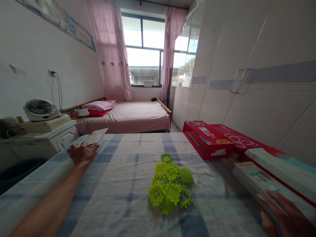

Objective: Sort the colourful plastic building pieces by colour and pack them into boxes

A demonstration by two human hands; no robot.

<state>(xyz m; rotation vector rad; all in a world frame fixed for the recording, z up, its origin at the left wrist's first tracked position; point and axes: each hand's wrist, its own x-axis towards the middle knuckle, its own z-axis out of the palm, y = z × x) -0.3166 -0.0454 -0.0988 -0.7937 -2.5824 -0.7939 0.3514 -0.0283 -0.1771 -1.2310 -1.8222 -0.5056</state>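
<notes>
Lime-green plastic interlocking square pieces (170,184) lie in a loose pile mid-table; some are solid and others have window-like openings. My left hand (83,153) reaches to the table's far left edge and rests over a flat white sheet or booklet (100,134), fingers apart. A small dark strip shows beside the fingers, too unclear to name. At the lower right, my right hand (287,210) has its fingers spread over the near side of a white box (259,177) with printed pictures. Part of that hand runs out of view and is slightly blurred.
Red boxes (209,140) and a long white package (283,168) line the table's right side. A blue-and-white checked cloth (118,184) covers the table. Beyond are a pink bed (138,115), a fan (41,108) on a cabinet, and tall white wardrobes (247,115).
</notes>
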